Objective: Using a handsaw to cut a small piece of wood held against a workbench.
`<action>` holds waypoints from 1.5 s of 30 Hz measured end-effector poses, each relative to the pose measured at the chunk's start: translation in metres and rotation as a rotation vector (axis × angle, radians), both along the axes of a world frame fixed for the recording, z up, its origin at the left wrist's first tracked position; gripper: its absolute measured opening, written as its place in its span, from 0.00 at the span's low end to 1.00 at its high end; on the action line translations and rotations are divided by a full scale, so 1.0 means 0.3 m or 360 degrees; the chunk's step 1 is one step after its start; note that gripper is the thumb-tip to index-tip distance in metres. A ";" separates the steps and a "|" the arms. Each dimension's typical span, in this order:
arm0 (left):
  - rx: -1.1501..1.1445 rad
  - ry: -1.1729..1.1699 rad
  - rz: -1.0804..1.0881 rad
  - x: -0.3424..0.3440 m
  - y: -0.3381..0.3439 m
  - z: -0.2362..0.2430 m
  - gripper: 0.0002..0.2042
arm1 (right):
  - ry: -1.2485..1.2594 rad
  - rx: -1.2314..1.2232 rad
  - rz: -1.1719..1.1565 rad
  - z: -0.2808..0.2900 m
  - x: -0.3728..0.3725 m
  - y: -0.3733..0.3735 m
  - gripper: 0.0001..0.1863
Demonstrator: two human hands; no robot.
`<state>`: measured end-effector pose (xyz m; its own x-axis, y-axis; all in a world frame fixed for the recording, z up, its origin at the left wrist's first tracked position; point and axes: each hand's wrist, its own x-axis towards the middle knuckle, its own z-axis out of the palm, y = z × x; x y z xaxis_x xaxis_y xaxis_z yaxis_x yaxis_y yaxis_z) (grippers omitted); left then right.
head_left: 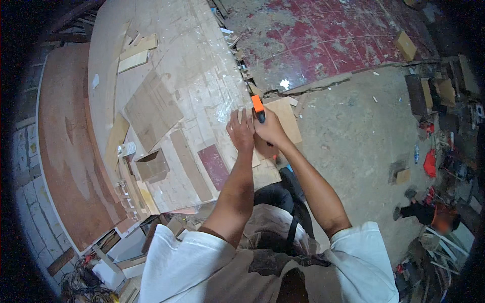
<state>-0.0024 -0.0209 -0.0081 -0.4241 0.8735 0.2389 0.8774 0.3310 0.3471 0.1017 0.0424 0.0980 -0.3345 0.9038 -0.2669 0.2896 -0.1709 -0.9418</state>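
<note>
In the centre of the frame, the right hand (269, 127) is wrapped around an orange-and-black tool (258, 103), which stands at the table's right edge, orange end toward the top. Just left of it, the left hand (241, 132) lies back up, fingers slightly apart; whether it grips anything is hidden. A light board (288, 117) juts past the table edge, right of the right hand.

The table (187, 60) runs up to the top of the frame. Left of the hands lie a red piece (214, 165), a long strip (191, 164) and a brown board (154, 111). Right of the edge, concrete floor (348, 131) gives the right arm open room.
</note>
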 end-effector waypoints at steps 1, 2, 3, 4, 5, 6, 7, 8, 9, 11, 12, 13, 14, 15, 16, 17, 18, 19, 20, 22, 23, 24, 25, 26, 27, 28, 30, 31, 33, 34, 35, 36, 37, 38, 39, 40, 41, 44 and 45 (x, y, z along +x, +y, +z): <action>-0.0041 -0.0031 0.0013 -0.045 -0.020 -0.011 0.17 | 0.0039 -0.0003 0.0025 0.017 -0.061 0.023 0.09; -0.0070 -0.0031 0.0021 -0.055 -0.054 -0.010 0.17 | -0.0008 -0.0107 0.0050 0.040 -0.076 0.019 0.09; -0.0073 -0.0010 0.0003 -0.059 -0.080 -0.009 0.17 | -0.0059 -0.0208 0.0070 0.067 -0.082 0.008 0.09; -0.0030 0.0022 -0.0016 -0.068 -0.048 0.003 0.17 | -0.0053 -0.0188 0.0074 0.080 -0.074 0.005 0.09; -0.0057 -0.0022 0.0033 -0.050 -0.042 0.012 0.17 | -0.0001 -0.0112 0.0024 0.086 -0.038 -0.040 0.08; -0.0050 -0.0031 0.0032 -0.041 -0.016 0.018 0.17 | 0.0048 -0.0035 -0.0029 0.093 -0.001 -0.081 0.08; -0.0035 0.0002 0.0011 -0.032 0.002 0.023 0.17 | 0.0035 -0.0155 -0.0005 0.148 0.031 -0.101 0.08; -0.0053 0.0026 -0.0010 -0.021 -0.027 0.024 0.17 | 0.0014 -0.0307 0.0018 0.233 0.064 -0.151 0.07; -0.0066 0.0066 0.0012 -0.042 -0.034 0.012 0.16 | 0.0051 -0.0205 0.0053 0.306 0.084 -0.206 0.07; -0.0031 0.0031 0.0027 -0.030 -0.020 0.024 0.17 | 0.0188 -0.0065 0.0070 0.439 0.171 -0.315 0.07; -0.0010 0.0017 0.0041 -0.033 -0.031 0.034 0.17 | 0.0311 -0.0041 0.0056 0.496 0.213 -0.363 0.08; -0.0011 0.0049 0.0060 -0.042 -0.037 0.032 0.17 | 0.0313 -0.0047 0.0064 0.519 0.235 -0.392 0.08; -0.0019 0.0056 0.0073 -0.061 -0.047 0.030 0.17 | 0.0201 -0.0134 0.0049 0.535 0.249 -0.415 0.08; -0.0023 0.0086 0.0085 -0.089 -0.060 0.029 0.17 | 0.0095 -0.0222 0.0040 0.540 0.249 -0.428 0.08; -0.0013 0.0091 0.0071 -0.078 -0.043 0.033 0.17 | 0.0136 -0.0031 0.0000 0.458 0.239 -0.427 0.07; -0.0015 0.0078 0.0058 -0.060 -0.028 0.035 0.17 | 0.0174 0.0155 -0.0046 0.334 0.210 -0.407 0.06; -0.0032 0.0057 0.0057 -0.045 -0.017 0.035 0.17 | 0.0075 0.0054 -0.0054 0.261 0.165 -0.326 0.06; -0.0051 0.0032 0.0045 -0.018 -0.012 0.033 0.17 | -0.0027 -0.0048 -0.0073 0.190 0.115 -0.224 0.07; -0.0047 0.0026 0.0024 0.001 -0.008 0.025 0.17 | 0.0119 0.0053 -0.0169 0.120 0.055 -0.137 0.09; -0.0088 0.0063 -0.0026 -0.022 -0.017 0.031 0.17 | 0.0086 0.0069 -0.0079 0.036 -0.055 -0.024 0.08; -0.0009 -0.0829 0.0272 -0.005 -0.018 0.033 0.17 | 0.0091 0.0069 -0.0087 0.031 -0.062 -0.009 0.08; -0.0009 -0.0830 0.0257 -0.004 -0.009 0.039 0.17 | -0.0060 -0.0068 -0.0012 0.029 -0.059 0.007 0.11; -0.0070 -0.0422 0.0154 -0.031 -0.035 0.030 0.17 | -0.0194 -0.0224 0.0089 0.040 -0.080 -0.002 0.16; -0.0110 -0.0020 0.0046 -0.048 -0.029 0.030 0.17 | -0.0182 -0.0214 0.0096 0.049 -0.073 -0.020 0.16; -0.0099 -0.0012 0.0050 -0.057 -0.018 0.029 0.17 | -0.0043 -0.0133 0.0036 0.067 -0.037 -0.068 0.11; -0.0057 -0.0010 0.0043 -0.047 0.002 0.030 0.16 | 0.0083 -0.0048 -0.0031 0.090 0.009 -0.116 0.07; -0.0026 -0.0014 0.0032 -0.026 -0.031 0.026 0.16 | 0.0190 -0.0088 0.0001 0.264 0.092 -0.223 0.08; 0.0011 0.0003 0.0049 -0.037 -0.036 0.026 0.15 | 0.0123 -0.0113 0.0016 0.359 0.122 -0.283 0.09; 0.0044 0.0023 0.0043 -0.027 -0.027 0.030 0.15 | 0.0159 -0.0125 -0.0015 0.501 0.217 -0.421 0.09; 0.0068 0.0066 0.0047 -0.039 -0.027 0.031 0.15 | 0.0293 -0.0107 -0.0045 0.525 0.248 -0.456 0.09; 0.0060 0.0089 0.0056 -0.059 -0.037 0.032 0.15 | 0.0304 -0.0105 -0.0038 0.520 0.260 -0.455 0.09; 0.0059 0.0107 0.0069 -0.085 -0.049 0.033 0.15 | 0.0297 -0.0135 0.0017 0.512 0.264 -0.456 0.09; 0.0038 0.0079 0.0061 -0.065 -0.040 0.042 0.15 | 0.0249 -0.0160 0.0041 0.512 0.276 -0.457 0.09; 0.0014 0.0074 0.0059 -0.062 -0.038 0.048 0.15 | 0.0131 -0.0167 0.0050 0.446 0.245 -0.420 0.08; 0.0016 0.0070 0.0046 -0.052 -0.031 0.043 0.15 | 0.0010 -0.0172 0.0054 0.325 0.188 -0.350 0.08; 0.0021 0.0049 0.0029 -0.026 -0.008 0.032 0.16 | 0.0084 0.0231 -0.0096 0.189 0.129 -0.276 0.08; 0.0010 0.0032 0.0019 -0.004 -0.013 0.021 0.17 | 0.0137 0.0083 -0.0102 0.104 0.085 -0.177 0.08; -0.0029 -0.0051 -0.0033 0.011 0.004 0.028 0.18 | -0.0046 -0.0233 0.0056 -0.078 -0.042 0.060 0.14; -0.0082 -0.0059 -0.0029 0.004 -0.013 0.040 0.18 | -0.0042 -0.0270 0.0068 -0.100 -0.054 0.025 0.14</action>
<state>-0.0013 -0.0248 0.0039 -0.4158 0.8919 0.1778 0.8702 0.3334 0.3627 0.0855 0.0500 0.0680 -0.3622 0.8302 -0.4237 0.3243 -0.3139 -0.8923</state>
